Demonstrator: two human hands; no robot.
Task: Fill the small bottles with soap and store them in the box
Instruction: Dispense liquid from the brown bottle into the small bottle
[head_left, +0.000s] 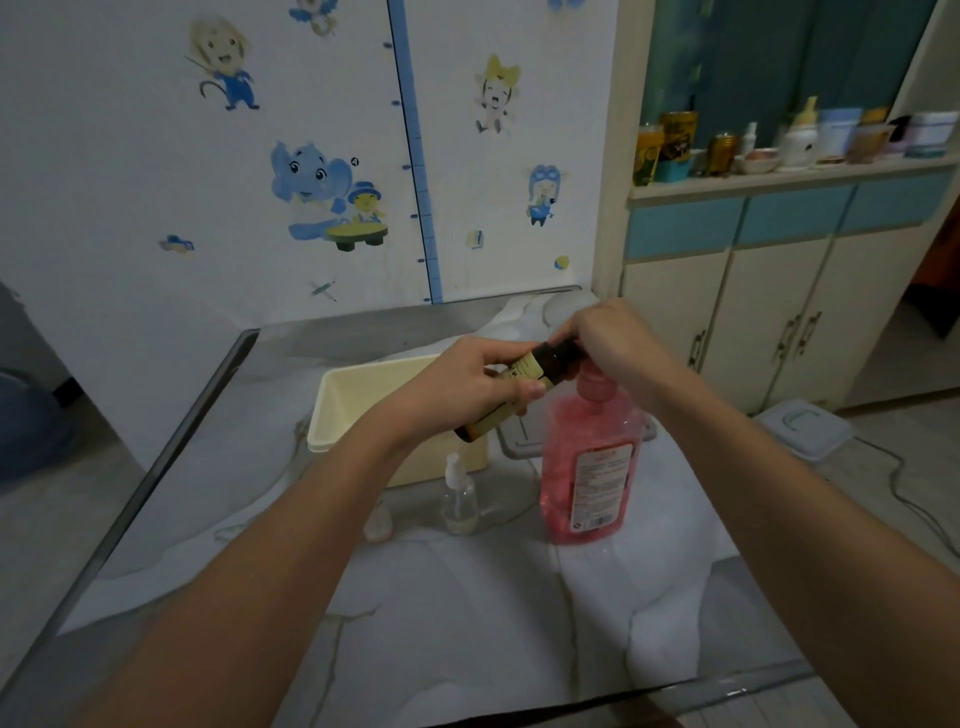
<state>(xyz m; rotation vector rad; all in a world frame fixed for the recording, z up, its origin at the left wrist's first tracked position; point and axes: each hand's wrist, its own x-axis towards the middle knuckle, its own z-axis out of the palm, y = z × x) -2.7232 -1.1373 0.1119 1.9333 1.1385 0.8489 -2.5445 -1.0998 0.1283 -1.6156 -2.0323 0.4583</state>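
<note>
Single head-worn view, facing forward and down, close over table (467, 597)

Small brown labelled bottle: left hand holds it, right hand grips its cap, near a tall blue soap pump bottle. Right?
No: the head view shows the tall soap pump bottle pink, not blue. Left hand holds the small brown labelled bottle; right hand grips its cap.

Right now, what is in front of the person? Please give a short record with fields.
left hand: grips amber bottle, held tilted
right hand: fingers curled round the amber bottle's dark top
soap bottle: pink, pump top, upright on table
box: cream, no lid on, behind the left hand
clear bottle: upright on table, before the box, little liquid inside
</note>
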